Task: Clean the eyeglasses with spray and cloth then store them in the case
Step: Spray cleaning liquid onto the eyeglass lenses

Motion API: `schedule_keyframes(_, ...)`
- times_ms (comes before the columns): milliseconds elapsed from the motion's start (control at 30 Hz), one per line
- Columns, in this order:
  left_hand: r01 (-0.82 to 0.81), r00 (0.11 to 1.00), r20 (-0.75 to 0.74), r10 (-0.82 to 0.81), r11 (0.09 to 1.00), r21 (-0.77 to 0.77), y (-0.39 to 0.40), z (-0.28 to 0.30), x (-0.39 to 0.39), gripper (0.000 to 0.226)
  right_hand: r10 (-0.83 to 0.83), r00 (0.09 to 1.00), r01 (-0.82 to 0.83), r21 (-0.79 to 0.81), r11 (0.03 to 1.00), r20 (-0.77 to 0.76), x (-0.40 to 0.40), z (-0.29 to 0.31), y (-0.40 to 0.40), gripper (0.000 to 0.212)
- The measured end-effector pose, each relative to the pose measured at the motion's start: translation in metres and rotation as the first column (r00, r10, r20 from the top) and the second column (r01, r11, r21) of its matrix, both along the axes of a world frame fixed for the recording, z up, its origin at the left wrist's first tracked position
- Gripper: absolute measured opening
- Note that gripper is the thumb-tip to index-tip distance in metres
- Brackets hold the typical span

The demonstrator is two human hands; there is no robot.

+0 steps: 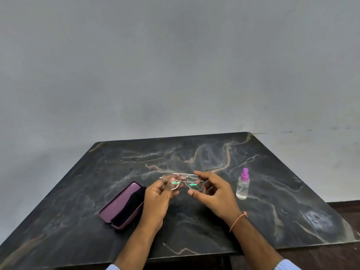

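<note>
Thin gold-rimmed eyeglasses [183, 177] are held up above the middle of the dark marble table [194, 152], lenses facing away from me. My left hand [157, 197] pinches the left lens rim between thumb and fingers. My right hand [214, 193] grips the right rim, fingers curled around its edge. A purple glasses case [118, 203] lies open on the table to the left of my left hand, with a dark cloth [130, 205] lying in it. A small clear spray bottle [243, 185] with a pink cap stands upright to the right of my right hand.
A plain grey wall rises behind the table. The table's near edge runs just below my forearms, and its right edge falls off to a dark brown floor [342, 209].
</note>
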State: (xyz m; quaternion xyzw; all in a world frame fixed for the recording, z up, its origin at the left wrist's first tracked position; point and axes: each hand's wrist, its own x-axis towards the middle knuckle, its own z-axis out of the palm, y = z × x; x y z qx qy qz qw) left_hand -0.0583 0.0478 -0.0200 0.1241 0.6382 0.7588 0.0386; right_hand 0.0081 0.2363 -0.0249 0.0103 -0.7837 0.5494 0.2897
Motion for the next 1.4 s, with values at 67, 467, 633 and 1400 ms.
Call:
schedule_keyframes(67, -0.011, 1.000, 0.005, 0.011, 1.000, 0.028, 0.001, -0.002, -0.002, 0.018, 0.037, 0.999, -0.036, -0.049, 0.998, 0.011, -0.001, -0.003, -0.001, 0.066)
schedule_keyframes(467, 0.064, 0.997, 0.020, -0.070, 0.976, 0.209, 0.006, 0.000, 0.005, 0.021, 0.209, 0.969, -0.240, -0.313, 0.919, -0.130, -0.018, -0.002, -0.036, 0.022)
schedule_keyframes(633, 0.069, 0.998, -0.005, -0.069, 0.979, 0.194, 0.007, 0.007, 0.010, 0.020, 0.151, 0.981, -0.182, -0.315, 0.932, -0.122, -0.021, -0.008, -0.032, 0.020)
schedule_keyframes(1400, -0.065, 0.988, -0.115, 0.100, 0.959, 0.275, -0.006, 0.006, 0.011, 0.019, -0.359, 0.921, 0.379, 0.124, 0.917, -0.153, -0.008, -0.006, -0.025, 0.013)
